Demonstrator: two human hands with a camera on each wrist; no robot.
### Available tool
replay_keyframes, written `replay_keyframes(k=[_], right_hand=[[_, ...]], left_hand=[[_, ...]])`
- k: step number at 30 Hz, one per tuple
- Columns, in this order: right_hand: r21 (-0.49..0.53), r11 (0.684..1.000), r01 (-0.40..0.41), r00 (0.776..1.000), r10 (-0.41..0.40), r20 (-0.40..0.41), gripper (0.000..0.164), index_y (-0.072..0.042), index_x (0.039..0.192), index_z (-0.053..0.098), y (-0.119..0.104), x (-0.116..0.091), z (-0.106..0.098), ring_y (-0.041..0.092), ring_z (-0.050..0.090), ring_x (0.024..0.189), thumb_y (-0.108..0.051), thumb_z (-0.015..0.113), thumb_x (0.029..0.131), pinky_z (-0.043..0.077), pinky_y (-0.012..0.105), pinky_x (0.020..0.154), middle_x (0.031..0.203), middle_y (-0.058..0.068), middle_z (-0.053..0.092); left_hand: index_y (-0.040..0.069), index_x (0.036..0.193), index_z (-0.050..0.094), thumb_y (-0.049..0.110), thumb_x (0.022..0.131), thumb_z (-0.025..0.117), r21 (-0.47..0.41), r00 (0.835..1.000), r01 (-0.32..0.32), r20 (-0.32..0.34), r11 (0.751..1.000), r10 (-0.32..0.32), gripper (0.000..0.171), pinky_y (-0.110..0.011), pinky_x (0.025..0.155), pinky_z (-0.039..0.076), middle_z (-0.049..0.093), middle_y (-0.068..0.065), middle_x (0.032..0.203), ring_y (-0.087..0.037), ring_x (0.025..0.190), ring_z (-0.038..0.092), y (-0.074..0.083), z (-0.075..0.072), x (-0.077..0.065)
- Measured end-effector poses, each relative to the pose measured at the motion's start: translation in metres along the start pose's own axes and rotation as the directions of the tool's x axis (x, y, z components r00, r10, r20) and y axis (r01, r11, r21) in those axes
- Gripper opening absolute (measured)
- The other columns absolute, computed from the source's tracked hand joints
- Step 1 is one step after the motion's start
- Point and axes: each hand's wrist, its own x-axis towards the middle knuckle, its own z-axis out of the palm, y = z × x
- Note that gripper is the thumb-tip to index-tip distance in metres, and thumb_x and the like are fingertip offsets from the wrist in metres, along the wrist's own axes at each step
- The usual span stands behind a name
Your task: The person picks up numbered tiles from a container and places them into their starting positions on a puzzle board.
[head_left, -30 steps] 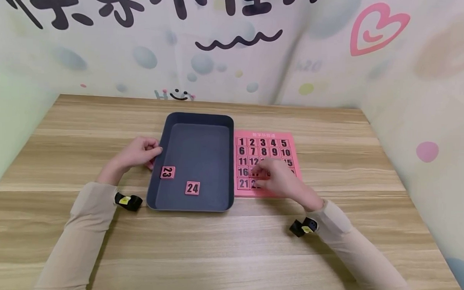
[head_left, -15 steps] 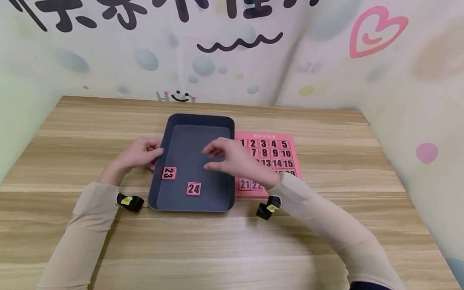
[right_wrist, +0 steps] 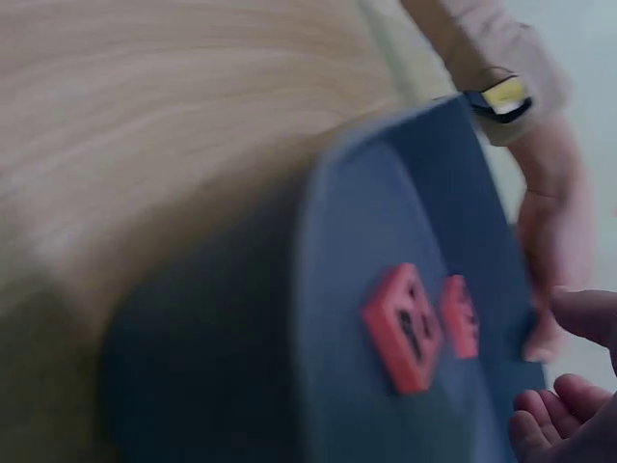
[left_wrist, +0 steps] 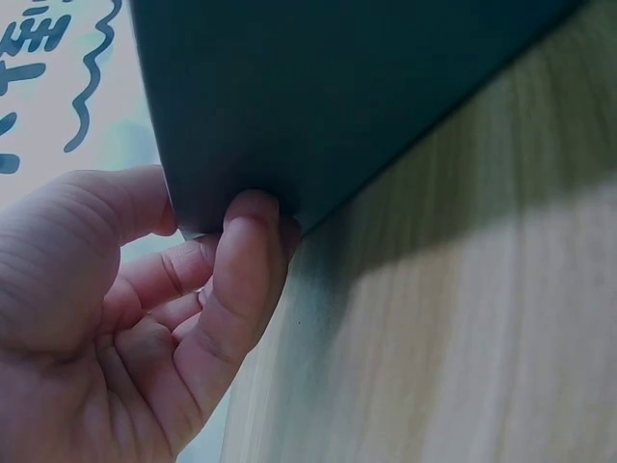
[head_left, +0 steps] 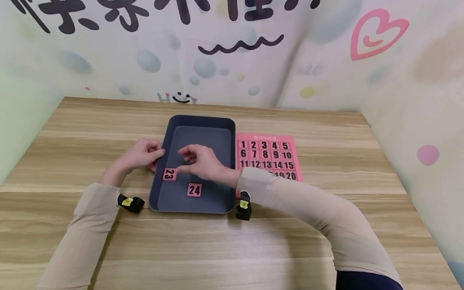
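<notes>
My left hand (head_left: 139, 153) grips the left rim of a dark blue-grey tray (head_left: 201, 137), its thumb at the rim. In the left wrist view its fingers curl against the outside of the tray (left_wrist: 280, 106). My right hand (head_left: 205, 162) is over the tray with thumb and fingers apart and nothing seen between them. Its thumb tip is beside a pink number tile 23 (head_left: 169, 174), which lies turned sideways by the left wall; contact cannot be told. Another pink tile, 24 (head_left: 194, 190), lies upright on the tray floor nearer the front.
A pink number board (head_left: 267, 154) lies against the tray's right side, its lower part hidden by my right sleeve. Both stand on a wood-grain table (head_left: 197, 254). A printed white wall (head_left: 234, 77) rises behind the table.
My right hand has moved left from the number board, across the tray, to tile 23. The left hand keeps its hold on the rim. Both tiles lie where they were.
</notes>
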Motion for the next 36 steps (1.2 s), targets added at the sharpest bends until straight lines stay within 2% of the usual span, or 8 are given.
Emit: replay_keyframes(k=[7, 11, 15, 18, 21, 25, 32, 36], right_hand=[[-0.006, 0.997, -0.076, 0.997, 0.076, 0.028, 0.048, -0.005, 0.122, 0.059, 0.005, 0.008, 0.021, 0.014, 0.056, 0.101, -0.015, 0.077, 0.078, 0.044, 0.017, 0.086, 0.114, 0.006, 0.061], [-0.054, 0.997, -0.056, 0.998, 0.058, 0.038, 0.049, -0.005, 0.123, 0.058, 0.004, 0.01, 0.03, 0.013, 0.055, 0.102, -0.014, 0.076, 0.078, 0.042, 0.016, 0.087, 0.115, 0.005, 0.06], [-0.124, 0.992, -0.015, 0.999, 0.02, 0.038, 0.049, -0.006, 0.122, 0.058, 0.003, 0.011, 0.036, 0.013, 0.055, 0.103, -0.013, 0.077, 0.078, 0.041, 0.017, 0.089, 0.115, 0.006, 0.06], [-0.161, 0.987, 0.008, 1.0, -0.005, 0.021, 0.046, -0.006, 0.12, 0.06, 0.005, 0.011, 0.039, 0.013, 0.055, 0.103, -0.012, 0.077, 0.077, 0.04, 0.017, 0.09, 0.113, 0.005, 0.061], [-0.172, 0.985, 0.026, 1.0, -0.024, 0.012, 0.042, -0.007, 0.118, 0.061, 0.006, 0.011, 0.04, 0.013, 0.054, 0.103, -0.01, 0.076, 0.078, 0.039, 0.019, 0.091, 0.112, 0.004, 0.061], [-0.171, 0.985, 0.034, 0.999, -0.032, 0.019, 0.038, -0.007, 0.116, 0.062, 0.006, 0.01, 0.039, 0.012, 0.054, 0.099, -0.007, 0.073, 0.08, 0.04, 0.018, 0.088, 0.111, 0.004, 0.061], [-0.073, 0.997, -0.007, 1.0, 0.008, 0.01, 0.036, -0.005, 0.115, 0.061, 0.004, 0.006, 0.028, 0.01, 0.057, 0.092, -0.006, 0.072, 0.08, 0.044, 0.013, 0.078, 0.104, 0.004, 0.063], [-0.037, 0.999, 0.017, 1.0, -0.018, -0.015, 0.037, -0.003, 0.115, 0.061, 0.002, -0.001, 0.014, 0.014, 0.058, 0.091, -0.005, 0.073, 0.08, 0.046, 0.015, 0.075, 0.102, 0.006, 0.063]], left_hand=[[-0.005, 0.077, 0.049, 0.003, 0.093, 0.048, -0.015, 1.0, -0.001, 0.003, 1.0, 0.001, 0.018, -0.029, 0.051, 0.053, 0.055, -0.002, 0.059, -0.014, 0.049, 0.058, 0.003, 0.001, -0.001], [-0.005, 0.077, 0.05, 0.004, 0.093, 0.049, -0.023, 1.0, -0.023, 0.003, 0.999, 0.023, 0.018, -0.029, 0.051, 0.053, 0.055, -0.002, 0.06, -0.014, 0.049, 0.058, 0.003, 0.0, -0.002], [-0.001, 0.074, 0.051, 0.007, 0.092, 0.05, -0.06, 0.996, -0.088, 0.004, 0.994, 0.089, 0.02, -0.027, 0.048, 0.052, 0.056, -0.002, 0.058, -0.014, 0.048, 0.058, -0.001, -0.001, -0.002], [0.002, 0.072, 0.052, 0.009, 0.092, 0.05, -0.072, 0.994, -0.11, 0.006, 0.991, 0.111, 0.021, -0.026, 0.047, 0.051, 0.056, -0.001, 0.057, -0.014, 0.047, 0.058, -0.002, -0.001, -0.002], [-0.001, 0.074, 0.052, 0.007, 0.092, 0.05, -0.054, 0.996, -0.086, 0.001, 0.995, 0.086, 0.02, -0.027, 0.048, 0.052, 0.056, -0.002, 0.057, -0.015, 0.048, 0.058, -0.001, 0.0, -0.002], [-0.005, 0.077, 0.05, 0.004, 0.092, 0.049, -0.017, 1.0, -0.02, -0.006, 1.0, 0.02, 0.018, -0.029, 0.051, 0.053, 0.055, -0.002, 0.057, -0.014, 0.049, 0.058, 0.004, 0.001, -0.003], [-0.006, 0.076, 0.049, 0.002, 0.093, 0.047, -0.02, 1.0, -0.019, -0.003, 1.0, 0.019, 0.019, -0.029, 0.05, 0.053, 0.054, -0.002, 0.057, -0.014, 0.048, 0.058, 0.0, 0.0, -0.001], [-0.007, 0.077, 0.049, 0.003, 0.093, 0.048, -0.012, 1.0, -0.017, -0.008, 1.0, 0.017, 0.019, -0.029, 0.05, 0.053, 0.054, -0.003, 0.057, -0.014, 0.048, 0.057, 0.001, 0.0, -0.002]])
